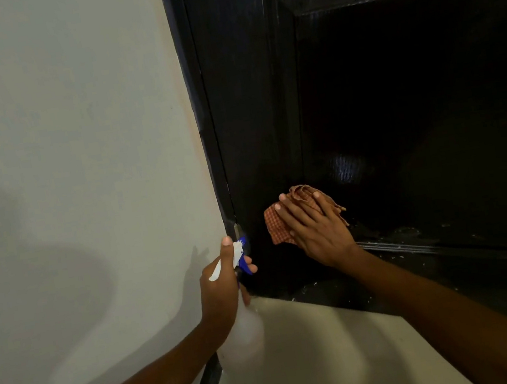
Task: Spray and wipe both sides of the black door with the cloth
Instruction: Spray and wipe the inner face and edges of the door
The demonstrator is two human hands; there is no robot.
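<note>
The left hand is gripping a spray bottle by its neck, with the fingers curled round it and one finger lying on the blue trigger. The bottle is hanging down in front of the pale floor, close to the corner where the white wall is meeting the black door. The bottle's body is looking blurry.

A bit farther on, the right hand is lying flat, fingers straight, pressing an orange checked cloth against the low part of the door. The cloth is sticking out from under the hand, bunched up at the top by the fingertips. Small white flecks are sitting on the door's bottom edge, just right of the hand. Higher up, the door is looking dark and shiny.
</note>
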